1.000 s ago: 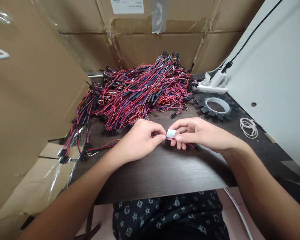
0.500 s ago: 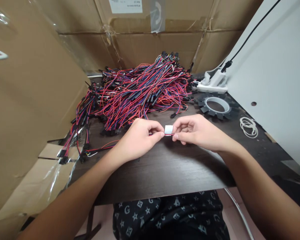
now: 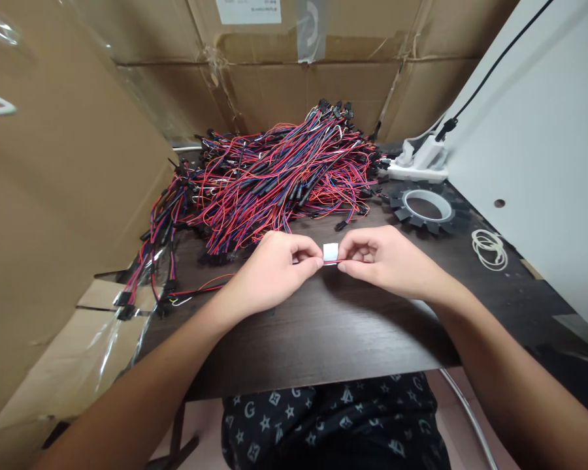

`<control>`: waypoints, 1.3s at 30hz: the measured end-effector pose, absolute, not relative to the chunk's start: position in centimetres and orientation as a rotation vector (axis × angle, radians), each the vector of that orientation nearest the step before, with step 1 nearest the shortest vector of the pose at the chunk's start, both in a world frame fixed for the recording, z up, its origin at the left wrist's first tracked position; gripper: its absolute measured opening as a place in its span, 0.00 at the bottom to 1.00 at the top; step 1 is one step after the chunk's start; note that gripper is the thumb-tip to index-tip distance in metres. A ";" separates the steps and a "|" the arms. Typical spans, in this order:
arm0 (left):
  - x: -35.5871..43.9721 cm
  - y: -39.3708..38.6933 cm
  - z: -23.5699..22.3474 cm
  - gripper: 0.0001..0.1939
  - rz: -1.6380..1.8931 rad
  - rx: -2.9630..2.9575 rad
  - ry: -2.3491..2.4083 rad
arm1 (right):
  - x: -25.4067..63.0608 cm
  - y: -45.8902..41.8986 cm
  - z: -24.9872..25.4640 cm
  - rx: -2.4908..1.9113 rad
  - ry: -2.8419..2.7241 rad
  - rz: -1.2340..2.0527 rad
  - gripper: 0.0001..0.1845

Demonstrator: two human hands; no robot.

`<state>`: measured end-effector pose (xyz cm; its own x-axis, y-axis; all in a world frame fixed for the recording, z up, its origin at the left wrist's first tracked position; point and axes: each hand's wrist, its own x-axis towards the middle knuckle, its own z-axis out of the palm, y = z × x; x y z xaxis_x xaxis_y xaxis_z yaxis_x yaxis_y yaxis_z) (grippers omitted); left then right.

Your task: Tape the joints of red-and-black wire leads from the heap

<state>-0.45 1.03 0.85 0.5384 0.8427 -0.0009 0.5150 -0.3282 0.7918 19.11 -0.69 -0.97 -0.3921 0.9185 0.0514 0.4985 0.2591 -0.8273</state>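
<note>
Over the middle of the dark table, my left hand pinches a thin red and dark wire cable between thumb and forefinger. Just to its right, my right hand pinches the same cable, its other fingers curled in. A small white label stands up from the cable in the gap between my fingertips. Leftward, a length of the wire runs out from behind my left wrist toward black connectors on the table. Most of what lies inside my fingers is hidden.
A big heap of red and blue wire harnesses fills the table's back. Right of it are a white power strip, a tape ring edged with dark strips, and a coiled pale cord. Cardboard walls the left and back.
The fingers of my right hand have curled in more closely at the cable. My left hand keeps its pinch, and the view has shifted very slightly.
</note>
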 end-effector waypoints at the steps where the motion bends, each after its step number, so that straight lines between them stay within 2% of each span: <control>1: -0.4 1.0 0.9 0.06 0.533 1.997 1.095 | 19.1 -0.7 -0.9 -1.279 -2.004 1.003 0.02; 31: -0.6 1.0 1.4 0.07 0.456 1.636 1.018 | 19.2 -1.2 -0.2 -1.160 -2.119 0.742 0.04; 39: -0.5 0.9 1.4 0.06 0.345 1.513 1.031 | 19.2 -1.2 -0.2 -1.117 -2.182 0.675 0.05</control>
<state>-0.53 0.92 1.40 0.5614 0.7562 -0.3361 0.4017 0.1060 0.9096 19.19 -1.18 -0.15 -0.4732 0.8384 0.2706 0.5388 0.5185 -0.6640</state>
